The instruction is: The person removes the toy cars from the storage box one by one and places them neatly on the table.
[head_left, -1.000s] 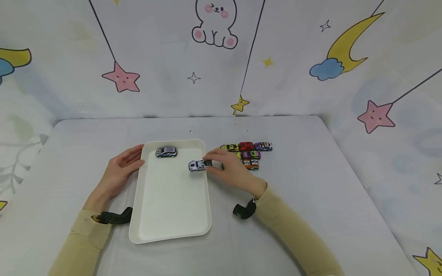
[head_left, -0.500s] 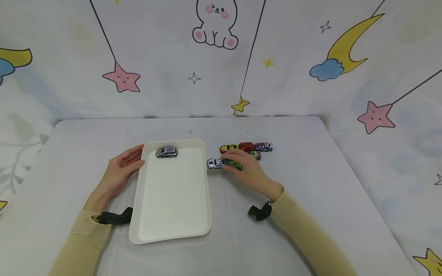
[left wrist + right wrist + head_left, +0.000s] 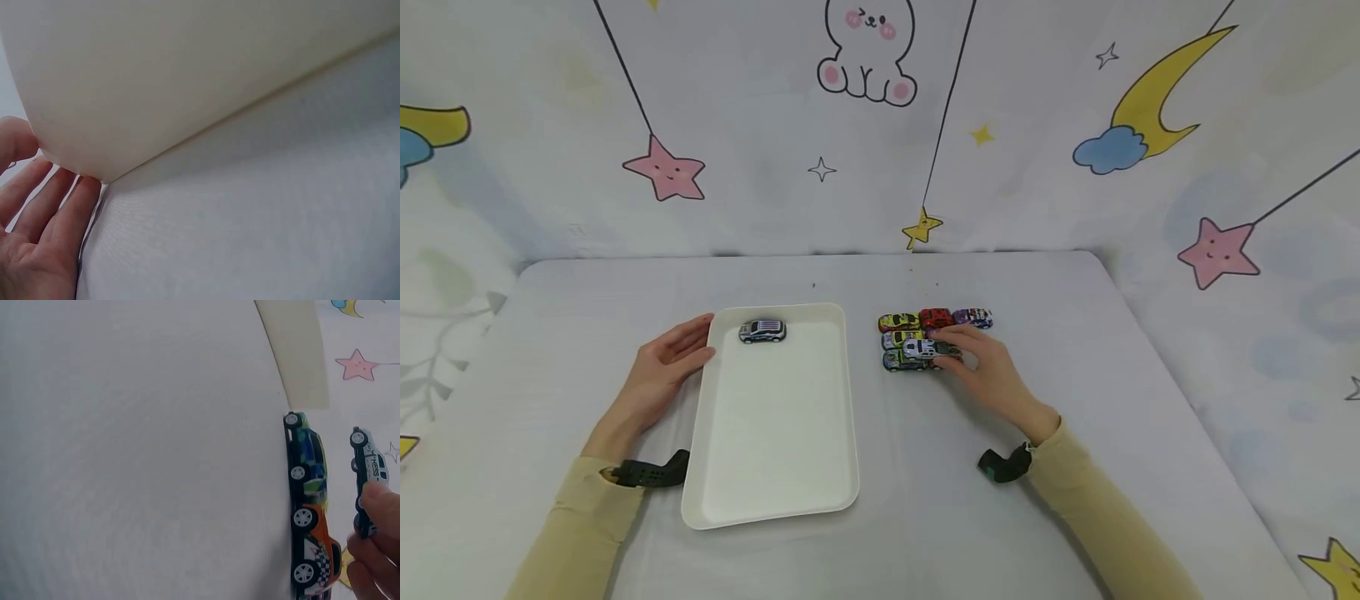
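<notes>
1. The right hand [image 3: 992,375] pinches a small white toy car [image 3: 919,347] by its rear end; glossy body with dark printed markings and black wheels. In the right wrist view the fingertips [image 3: 375,506] curl round the car's tail.
2. The white car is held just above a cluster of toy cars [image 3: 925,337] on the table [image 3: 1075,333], over the green-and-blue car [image 3: 307,456] and the orange car [image 3: 315,544], which sit nose to tail, touching.
3. A yellow car [image 3: 898,322], a red car [image 3: 935,317] and a purple car [image 3: 972,317] form the far row of the cluster.
4. The left hand [image 3: 658,375] lies flat with straight, relaxed fingers pressed against the left rim of the tray [image 3: 700,433], holding nothing.
5. The tray is a smooth cream rectangle with rounded corners and a raised lip; 1 silver-blue car [image 3: 762,331] sits near its far edge.
6. The table cover is a matte, finely woven pale cloth. A bare strip lies between the tray's right rim and the cluster; wide open cloth lies right of the cars.
</notes>
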Demonstrator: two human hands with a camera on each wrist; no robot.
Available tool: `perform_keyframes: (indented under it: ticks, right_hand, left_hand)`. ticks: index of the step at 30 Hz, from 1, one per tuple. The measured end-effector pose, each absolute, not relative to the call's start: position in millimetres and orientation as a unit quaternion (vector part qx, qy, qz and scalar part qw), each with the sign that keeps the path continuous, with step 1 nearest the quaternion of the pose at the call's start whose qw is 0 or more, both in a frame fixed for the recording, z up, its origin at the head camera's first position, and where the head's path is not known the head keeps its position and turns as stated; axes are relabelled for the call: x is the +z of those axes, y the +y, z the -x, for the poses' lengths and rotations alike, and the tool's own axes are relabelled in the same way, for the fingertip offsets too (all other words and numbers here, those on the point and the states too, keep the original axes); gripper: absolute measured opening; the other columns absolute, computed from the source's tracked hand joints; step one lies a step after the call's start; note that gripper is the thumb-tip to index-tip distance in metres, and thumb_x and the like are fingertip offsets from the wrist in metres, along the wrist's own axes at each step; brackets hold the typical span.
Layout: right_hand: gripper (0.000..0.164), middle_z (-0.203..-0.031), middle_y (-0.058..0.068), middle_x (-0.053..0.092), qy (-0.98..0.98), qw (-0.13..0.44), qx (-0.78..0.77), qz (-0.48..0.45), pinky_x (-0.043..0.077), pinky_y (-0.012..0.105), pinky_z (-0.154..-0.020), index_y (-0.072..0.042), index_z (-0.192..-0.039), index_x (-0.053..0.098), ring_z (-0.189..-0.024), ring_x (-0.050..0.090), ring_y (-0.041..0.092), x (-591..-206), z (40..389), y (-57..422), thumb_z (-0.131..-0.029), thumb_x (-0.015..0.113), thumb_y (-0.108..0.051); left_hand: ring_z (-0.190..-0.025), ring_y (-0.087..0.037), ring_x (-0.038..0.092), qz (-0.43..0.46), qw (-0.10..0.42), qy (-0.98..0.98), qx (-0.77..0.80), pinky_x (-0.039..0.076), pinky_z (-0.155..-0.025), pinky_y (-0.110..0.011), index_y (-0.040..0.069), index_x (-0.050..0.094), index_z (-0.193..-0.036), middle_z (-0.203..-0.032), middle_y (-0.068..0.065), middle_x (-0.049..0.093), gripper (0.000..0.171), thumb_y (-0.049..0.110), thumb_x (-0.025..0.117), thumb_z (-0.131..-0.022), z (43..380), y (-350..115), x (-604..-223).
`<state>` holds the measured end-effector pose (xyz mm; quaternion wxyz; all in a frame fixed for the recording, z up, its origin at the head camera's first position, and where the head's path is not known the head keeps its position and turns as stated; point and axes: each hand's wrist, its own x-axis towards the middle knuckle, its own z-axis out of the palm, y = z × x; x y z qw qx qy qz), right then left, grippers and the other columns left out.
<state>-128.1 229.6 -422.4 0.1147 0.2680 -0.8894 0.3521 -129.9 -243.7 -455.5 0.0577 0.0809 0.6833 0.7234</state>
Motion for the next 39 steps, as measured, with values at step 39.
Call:
perform_keyframes:
  ticks: [39]
  right_hand:
    - [0.036,-0.124,0.013,0.066,-0.889,0.212,0.378,-0.146,0.044,0.016,-0.101,-0.003,-0.124,0.068,-0.117,0.062,0.031,-458,143,295,-0.09,0.068,0.007]
  left_hand:
    - [-0.125,0.005,0.054,-0.082,0.052,0.681,0.726,0.048,-0.097,-0.011,0.002,0.042,-0.15,-0.148,0.001,0.052,0.058,0.004,0.065,-0.097,130,-242,-455]
